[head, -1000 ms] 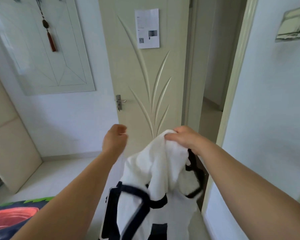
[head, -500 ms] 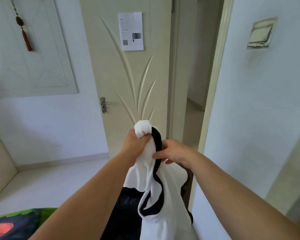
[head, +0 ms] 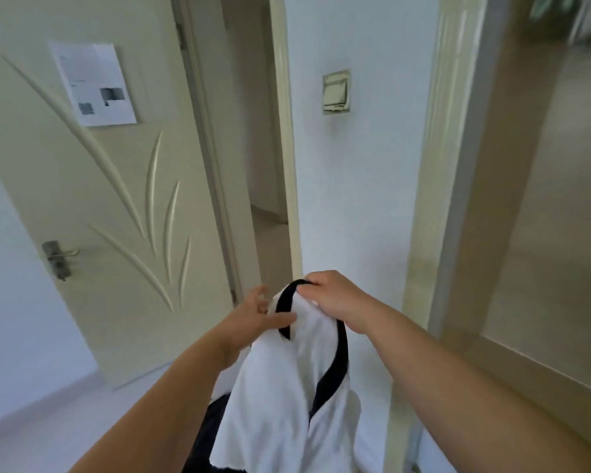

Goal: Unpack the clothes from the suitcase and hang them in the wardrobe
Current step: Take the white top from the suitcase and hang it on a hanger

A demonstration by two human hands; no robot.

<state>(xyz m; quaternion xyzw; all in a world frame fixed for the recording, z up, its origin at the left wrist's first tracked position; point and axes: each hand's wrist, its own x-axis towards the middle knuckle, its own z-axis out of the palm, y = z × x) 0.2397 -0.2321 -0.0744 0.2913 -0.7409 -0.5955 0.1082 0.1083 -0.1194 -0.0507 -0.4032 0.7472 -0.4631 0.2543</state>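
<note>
One soft white shirt (head: pixel 280 387) with a curved black band hangs low in the middle, between one grooved cream door (head: pixel 99 199) and one smooth wood-grain panel (head: pixel 543 233). The right hand (head: pixel 335 298) pinches the band at the top; the left hand (head: pixel 253 315) is spread, thumb on the cloth

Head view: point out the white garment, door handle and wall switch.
white garment (head: pixel 273 404): head view, white fabric below the black trim.
door handle (head: pixel 56 259): head view, metal backplate.
wall switch (head: pixel 336 91): head view, centre of the plate.
</note>
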